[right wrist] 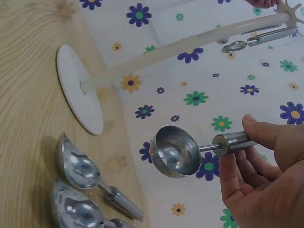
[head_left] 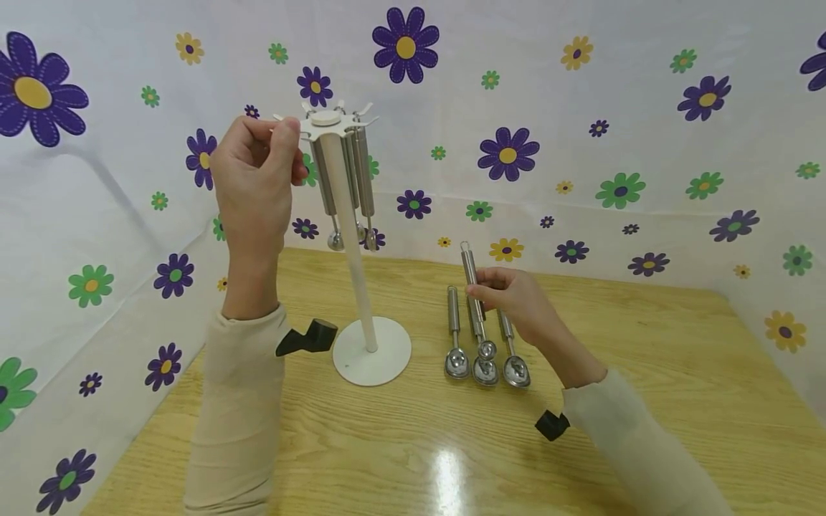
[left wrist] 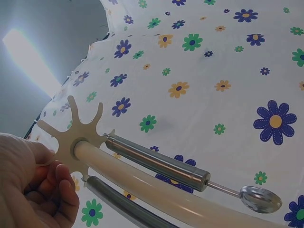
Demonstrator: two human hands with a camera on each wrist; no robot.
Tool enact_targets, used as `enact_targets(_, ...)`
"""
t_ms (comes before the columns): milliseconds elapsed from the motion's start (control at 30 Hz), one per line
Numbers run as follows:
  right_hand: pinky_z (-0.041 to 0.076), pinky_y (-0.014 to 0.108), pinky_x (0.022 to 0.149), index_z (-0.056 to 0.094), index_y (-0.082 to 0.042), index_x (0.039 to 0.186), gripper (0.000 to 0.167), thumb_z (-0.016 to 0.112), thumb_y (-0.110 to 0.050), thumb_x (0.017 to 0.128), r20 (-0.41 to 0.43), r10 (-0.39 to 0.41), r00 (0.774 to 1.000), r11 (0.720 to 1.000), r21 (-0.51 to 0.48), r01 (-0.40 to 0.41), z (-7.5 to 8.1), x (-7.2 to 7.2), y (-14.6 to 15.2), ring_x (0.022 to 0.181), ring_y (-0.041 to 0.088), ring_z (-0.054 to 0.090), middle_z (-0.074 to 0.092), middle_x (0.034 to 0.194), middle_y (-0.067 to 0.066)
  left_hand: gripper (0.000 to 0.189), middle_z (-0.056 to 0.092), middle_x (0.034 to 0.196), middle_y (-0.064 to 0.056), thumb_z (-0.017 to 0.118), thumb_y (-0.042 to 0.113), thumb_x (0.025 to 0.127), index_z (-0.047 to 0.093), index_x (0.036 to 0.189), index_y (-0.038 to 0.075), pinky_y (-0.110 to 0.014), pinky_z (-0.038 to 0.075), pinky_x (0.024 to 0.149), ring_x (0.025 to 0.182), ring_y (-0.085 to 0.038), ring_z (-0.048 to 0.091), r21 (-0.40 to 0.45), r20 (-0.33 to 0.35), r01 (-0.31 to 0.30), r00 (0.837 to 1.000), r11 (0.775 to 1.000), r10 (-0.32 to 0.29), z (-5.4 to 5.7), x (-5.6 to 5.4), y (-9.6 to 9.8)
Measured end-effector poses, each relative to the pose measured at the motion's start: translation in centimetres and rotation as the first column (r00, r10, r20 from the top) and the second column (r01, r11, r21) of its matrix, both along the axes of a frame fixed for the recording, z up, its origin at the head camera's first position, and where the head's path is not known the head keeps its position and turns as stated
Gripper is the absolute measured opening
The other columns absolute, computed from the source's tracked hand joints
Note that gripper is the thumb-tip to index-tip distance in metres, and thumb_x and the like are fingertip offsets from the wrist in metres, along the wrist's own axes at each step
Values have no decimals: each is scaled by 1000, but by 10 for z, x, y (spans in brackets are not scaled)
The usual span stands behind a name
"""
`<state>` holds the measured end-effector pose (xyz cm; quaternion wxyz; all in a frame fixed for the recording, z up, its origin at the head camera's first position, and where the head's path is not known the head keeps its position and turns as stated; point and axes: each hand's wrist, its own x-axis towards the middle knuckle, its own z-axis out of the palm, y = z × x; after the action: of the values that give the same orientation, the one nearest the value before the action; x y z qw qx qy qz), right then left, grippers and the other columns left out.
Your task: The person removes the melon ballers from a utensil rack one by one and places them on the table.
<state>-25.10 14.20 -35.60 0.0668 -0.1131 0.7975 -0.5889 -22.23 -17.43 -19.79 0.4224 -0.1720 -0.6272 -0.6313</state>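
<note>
In the head view a white utensil stand [head_left: 353,251] rises from a round base, with a ring of hooks [head_left: 325,120] at its top. My left hand [head_left: 253,172] pinches one of these hooks between thumb and fingers. Metal scoops [left wrist: 156,161] hang by their handles on the far side of the post. To the right, my right hand [head_left: 523,304] grips the handle of a metal scoop [right wrist: 176,153] with a round, hollow bowl. It is raised above the table, handle loop uppermost in the head view. Below it lie three scoops [head_left: 457,363], their bowls toward me.
The wooden table [head_left: 361,444] carries the stand's base [head_left: 387,365] left of the scoops. White flower-print cloth [head_left: 581,143] encloses the back and sides. A black wrist mount [head_left: 316,337] sticks out beside the post; another [head_left: 552,426] sits at the right wrist.
</note>
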Motion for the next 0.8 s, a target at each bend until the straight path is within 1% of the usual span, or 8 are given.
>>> enact_targets(133,57,33,84,68,4,116,31,72,-21,99,32,-7,999,1000,-5,7,-18,0,5,96,24,63,70,112,18,12,61,76,-2,64,13,103,66,92,16,-20,54,63,63,-16,56,1,1,0,1000,1000,0,-1,0,0)
enact_targets(233,57,31,82,67,5,116,31,72,-21,99,50,-11,999,1000,-3,11,-27,3,7,96,23,63,68,111,17,13,61,75,-2,64,13,103,66,91,16,-20,54,62,63,-16,56,5,-2,0,1000,1000,0,-1,0,-1)
enact_targets(367,57,32,83,64,7,118,33,72,-20,99,65,-12,998,1000,-11,12,-32,7,10,96,23,61,67,105,10,13,60,74,-3,64,12,103,66,91,15,-20,54,62,62,-16,55,12,-10,9,1000,1000,-9,-1,0,0)
enact_targets(433,57,33,84,64,7,118,34,72,-20,99,74,-22,997,1000,-6,23,-34,9,13,95,22,60,65,105,8,13,60,74,-2,64,12,103,66,91,15,-20,54,62,62,-16,55,10,-11,7,1000,1000,-7,0,0,0)
enact_targets(533,56,34,88,62,7,121,37,71,-21,100,87,-35,996,999,6,35,-37,11,18,98,21,59,64,114,11,12,61,74,-2,64,13,103,66,91,16,-20,54,63,63,-16,56,5,-8,4,1000,1000,-4,0,0,0)
enact_targets(633,56,34,89,61,8,124,40,71,-22,100,90,-43,995,999,8,42,-40,13,25,99,21,58,62,121,15,12,60,74,-2,64,12,103,66,91,15,-20,54,62,62,-16,56,5,-9,5,1000,1000,-5,0,0,-1)
enact_targets(700,56,33,87,61,9,125,41,71,-22,100,85,-44,995,999,6,44,-43,13,31,99,21,59,63,121,16,12,60,74,-2,64,12,103,66,91,15,-20,54,62,62,-16,55,6,-11,8,1000,1000,-8,0,0,-1)
enact_targets(800,57,31,84,60,10,126,43,71,-23,100,80,-47,996,999,9,46,-46,12,38,95,21,61,66,115,15,13,60,74,-2,64,12,103,66,91,15,-20,54,62,62,-16,55,9,-14,11,1000,1000,-11,0,0,-1)
